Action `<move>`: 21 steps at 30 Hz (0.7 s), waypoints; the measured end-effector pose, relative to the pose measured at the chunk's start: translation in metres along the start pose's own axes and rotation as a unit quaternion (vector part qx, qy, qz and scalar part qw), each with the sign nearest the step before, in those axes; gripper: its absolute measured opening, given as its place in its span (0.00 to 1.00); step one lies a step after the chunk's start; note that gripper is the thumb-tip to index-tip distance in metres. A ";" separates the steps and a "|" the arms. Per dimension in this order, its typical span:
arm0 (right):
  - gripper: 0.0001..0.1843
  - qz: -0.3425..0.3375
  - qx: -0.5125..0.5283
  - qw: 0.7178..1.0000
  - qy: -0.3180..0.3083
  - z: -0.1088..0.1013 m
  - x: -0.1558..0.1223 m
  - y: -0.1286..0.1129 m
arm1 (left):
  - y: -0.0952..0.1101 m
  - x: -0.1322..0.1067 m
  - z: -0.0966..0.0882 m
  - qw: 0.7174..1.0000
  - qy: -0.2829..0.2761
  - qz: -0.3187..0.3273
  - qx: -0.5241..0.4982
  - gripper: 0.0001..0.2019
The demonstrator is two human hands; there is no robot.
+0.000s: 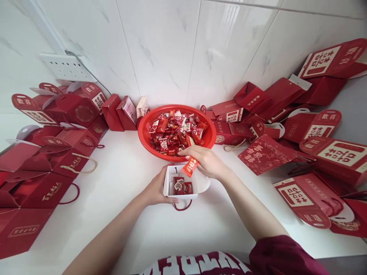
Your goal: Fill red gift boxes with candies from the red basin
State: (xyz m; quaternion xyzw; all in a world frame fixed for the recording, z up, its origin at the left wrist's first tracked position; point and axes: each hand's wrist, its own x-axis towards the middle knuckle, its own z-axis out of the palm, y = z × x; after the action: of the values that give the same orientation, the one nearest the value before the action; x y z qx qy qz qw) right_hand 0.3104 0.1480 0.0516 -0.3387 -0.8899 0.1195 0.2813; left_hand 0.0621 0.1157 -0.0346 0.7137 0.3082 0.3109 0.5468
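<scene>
My left hand [157, 188] grips the left side of a small open gift box [169, 181] with a white inside, standing on the white counter. A few red candy packets lie in the box. My right hand [204, 160] hovers over the box's far edge, fingers closed on a red-orange candy packet [190, 167] that hangs above the opening. Just behind it sits a round red basket [146, 130] heaped with red wrapped candies [176, 131].
Red paper gift boxes with cord handles are piled along the left [43, 168] and right [312, 152] sides of the counter. A white tiled wall stands behind, with a wall socket [67, 67] at upper left. White counter [120, 175] shows around the box.
</scene>
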 end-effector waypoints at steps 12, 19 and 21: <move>0.21 0.150 0.074 0.951 0.259 0.050 -0.114 -0.009 | 0.015 -0.014 -0.005 1.000 0.009 -0.019 -0.018 0.60; 0.54 0.096 0.150 0.980 0.093 0.069 -0.140 -0.012 | 0.006 -0.058 -0.004 0.992 0.058 -0.009 0.110 0.57; 0.62 0.063 0.116 0.989 0.072 0.074 -0.132 -0.017 | 0.009 -0.061 0.005 0.982 0.061 0.028 0.175 0.60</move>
State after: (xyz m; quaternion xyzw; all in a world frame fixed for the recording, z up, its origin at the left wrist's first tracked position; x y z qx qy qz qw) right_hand 0.3390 0.0451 -0.0572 -0.3663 -0.8245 0.2151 0.3738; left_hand 0.0288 0.0634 -0.0337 0.7865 0.3705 0.3105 0.3845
